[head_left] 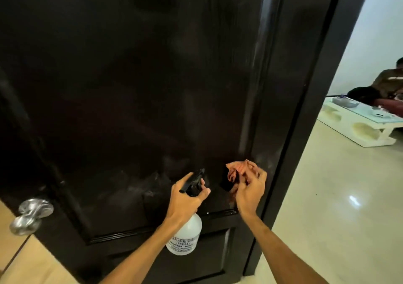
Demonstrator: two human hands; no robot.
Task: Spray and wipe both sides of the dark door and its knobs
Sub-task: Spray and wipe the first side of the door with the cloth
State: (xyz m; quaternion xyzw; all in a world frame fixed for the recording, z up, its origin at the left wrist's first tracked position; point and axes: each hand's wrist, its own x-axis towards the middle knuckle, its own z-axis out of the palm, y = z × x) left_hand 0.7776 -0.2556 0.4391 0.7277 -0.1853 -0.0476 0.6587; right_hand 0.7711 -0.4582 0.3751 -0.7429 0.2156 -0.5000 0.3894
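The dark door (130, 87) fills the left and centre of the frame, with smears on its panel just above the hands. The left hand (185, 198), lower centre, has its fingers curled round the black trigger head of a white spray bottle (185, 235), nozzle towards the door. The right hand (250, 192), just beside it, has its fingers grasping a bunched orange cloth (236, 170) at the door's right side. A silver knob (32, 211) sits lower left. Right of the door are a pale floor (338, 196), a low white counter (349, 126) and a seated person (390, 81).
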